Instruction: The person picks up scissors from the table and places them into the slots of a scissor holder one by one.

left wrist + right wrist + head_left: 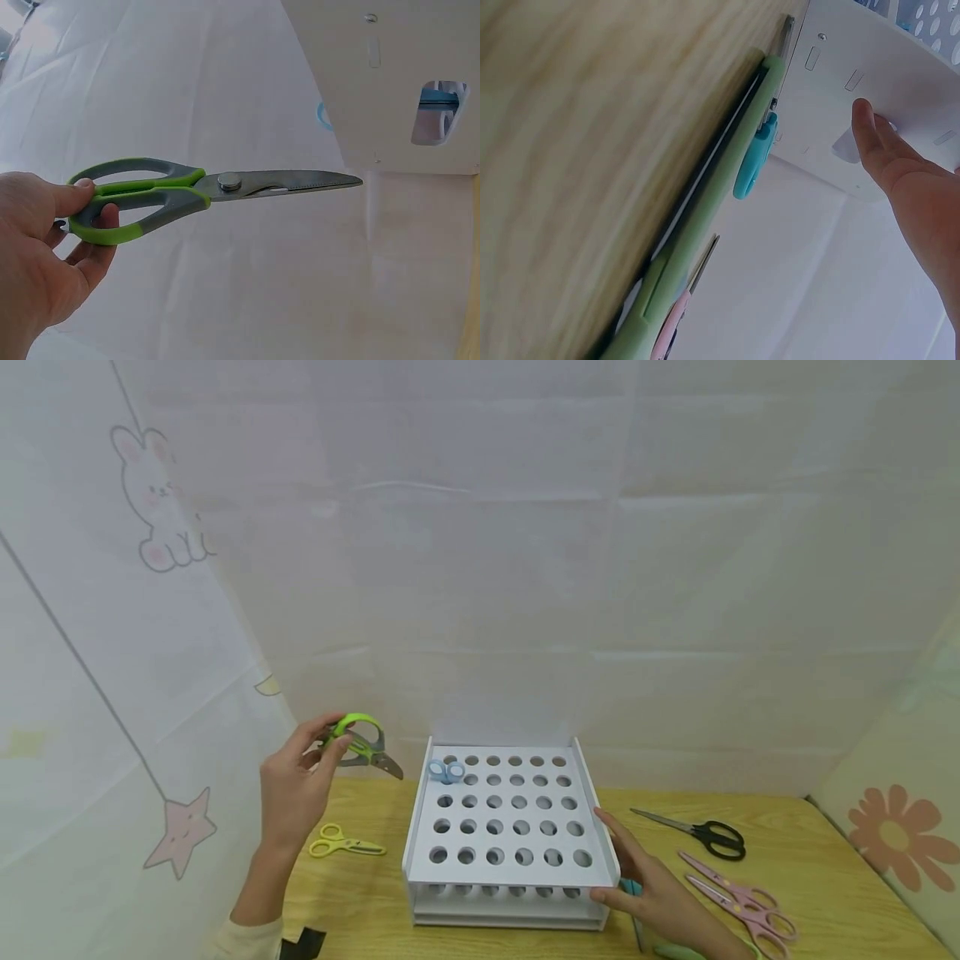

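Observation:
My left hand (296, 785) pinches green-and-grey scissors (367, 749) by their handles, left of a white rack (506, 815) and raised above the table. In the left wrist view, the blades of these scissors (292, 180) lie together and point toward the rack's side. Light blue scissors (447, 777) stand in a back left hole of the rack, handles up. My right hand (648, 889) rests on the rack's right side, thumb at the front corner. Its fingers (866, 135) lie straight along the side panel in the right wrist view.
Yellow scissors (347, 844) lie left of the rack. On its right are black scissors (703, 832), pink scissors (748, 910), teal scissors (754, 161) and light green scissors (720, 180) near my right arm. A pale curtain hangs behind the wooden table (825, 860).

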